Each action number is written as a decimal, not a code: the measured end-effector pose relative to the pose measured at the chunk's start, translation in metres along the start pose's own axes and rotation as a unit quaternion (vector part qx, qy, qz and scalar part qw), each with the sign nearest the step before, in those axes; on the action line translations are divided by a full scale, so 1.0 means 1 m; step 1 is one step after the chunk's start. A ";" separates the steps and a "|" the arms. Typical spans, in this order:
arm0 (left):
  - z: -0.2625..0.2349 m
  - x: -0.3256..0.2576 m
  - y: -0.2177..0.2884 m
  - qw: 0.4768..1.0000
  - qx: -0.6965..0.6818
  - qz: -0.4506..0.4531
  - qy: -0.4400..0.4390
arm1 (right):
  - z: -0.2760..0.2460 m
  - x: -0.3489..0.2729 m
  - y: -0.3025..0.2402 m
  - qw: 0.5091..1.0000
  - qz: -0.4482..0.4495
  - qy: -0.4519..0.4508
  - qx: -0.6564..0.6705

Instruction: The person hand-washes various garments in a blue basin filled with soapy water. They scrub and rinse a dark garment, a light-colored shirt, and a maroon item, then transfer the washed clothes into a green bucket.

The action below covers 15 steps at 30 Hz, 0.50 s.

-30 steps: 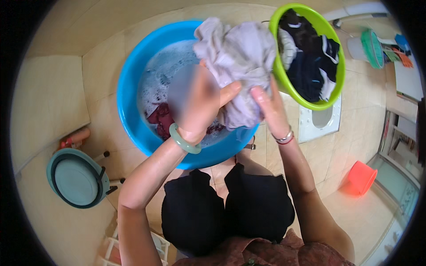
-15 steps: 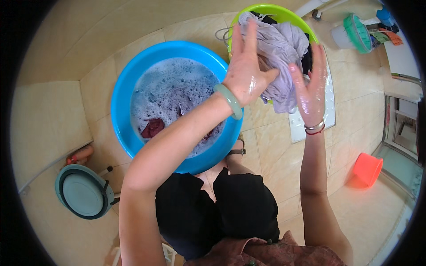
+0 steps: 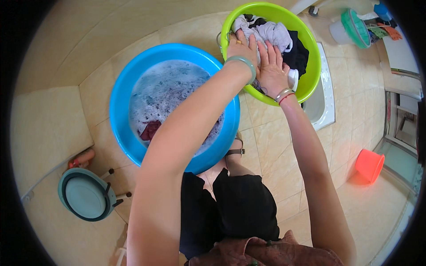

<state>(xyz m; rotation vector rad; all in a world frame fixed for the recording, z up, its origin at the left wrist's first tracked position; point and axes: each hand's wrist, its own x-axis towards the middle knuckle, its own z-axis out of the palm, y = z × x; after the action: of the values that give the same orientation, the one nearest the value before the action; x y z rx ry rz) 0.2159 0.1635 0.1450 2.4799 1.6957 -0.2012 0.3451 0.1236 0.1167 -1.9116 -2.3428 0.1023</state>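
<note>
Both my hands are inside the lime-green basin [image 3: 314, 66], pressing on a heap of clothes. My left hand [image 3: 243, 49], with a jade bangle at the wrist, lies on the left part of the heap, fingers stretched out. Beside it, my right hand [image 3: 272, 73] rests with its fingers spread flat on the cloth. Light grey-lilac cloth [image 3: 275, 34] lies around the fingertips, and a black garment [image 3: 296, 55] is at the right of the heap. To the left, a blue basin [image 3: 120, 106] holds sudsy water with a dark red cloth [image 3: 151, 130] partly above the foam.
A white squat-toilet pan [image 3: 327, 95] is set in the tiled floor under the green basin's right side. An orange-red bucket [image 3: 369, 168] stands at the right. Folding grey-green basins [image 3: 85, 199] rest at the lower left. A lined white bin [image 3: 341, 32] is at the far right.
My hands have come down from above the heap onto the clothes and closer together. The lilac cloth now sits lower in the green basin, exposing more of its rim and the toilet pan.
</note>
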 end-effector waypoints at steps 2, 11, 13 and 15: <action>-0.001 0.001 0.001 1.000 0.001 -0.005 -0.007 | 0.001 0.002 -0.004 1.000 0.015 -0.012 -0.019; -0.025 -0.062 -0.012 0.898 -0.414 0.111 0.097 | -0.008 0.003 -0.006 0.994 0.011 -0.093 -0.060; -0.024 -0.080 -0.043 0.879 -0.441 0.104 0.151 | -0.017 0.006 -0.009 0.996 0.027 -0.081 0.010; -0.004 -0.112 -0.104 0.866 -0.488 0.069 0.086 | -0.036 -0.010 0.000 0.999 -0.011 0.019 0.034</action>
<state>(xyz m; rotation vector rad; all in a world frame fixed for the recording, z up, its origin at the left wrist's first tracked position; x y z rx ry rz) 0.0785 0.0992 0.1663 1.8207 1.1767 0.7319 0.3523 0.1126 0.1521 -1.8405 -2.3032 0.1409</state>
